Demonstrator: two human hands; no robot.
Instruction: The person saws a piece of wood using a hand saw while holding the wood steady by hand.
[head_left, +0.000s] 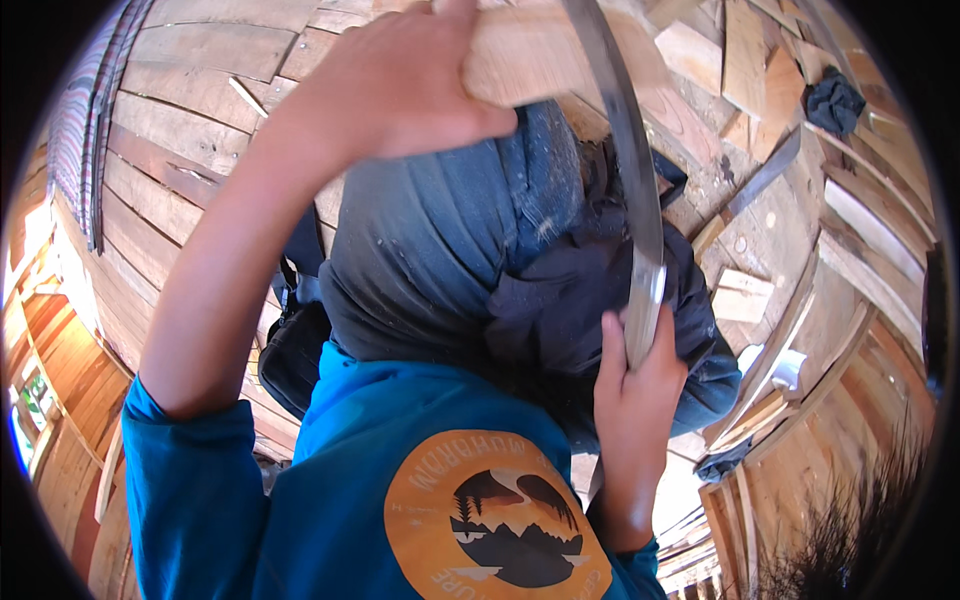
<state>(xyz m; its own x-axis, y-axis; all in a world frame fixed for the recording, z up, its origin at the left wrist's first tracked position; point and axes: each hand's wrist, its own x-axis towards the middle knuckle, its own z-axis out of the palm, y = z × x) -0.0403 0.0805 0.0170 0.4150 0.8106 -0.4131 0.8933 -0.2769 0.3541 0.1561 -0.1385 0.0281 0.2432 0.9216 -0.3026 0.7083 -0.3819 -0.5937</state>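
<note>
My left hand is closed on a pale wooden board at the top of the view, above my knees. In my right hand is a machete, gripped by its light-coloured handle. Its long grey blade points up and away from me and passes in front of the board; I cannot tell whether the two touch. Dark cloth lies bunched over my lap beneath the blade.
A second long grey blade lies on the plank floor to the right. Around it are wood offcuts, long boards and a crumpled black cloth. A black bag sits by my left side; striped fabric hangs far left.
</note>
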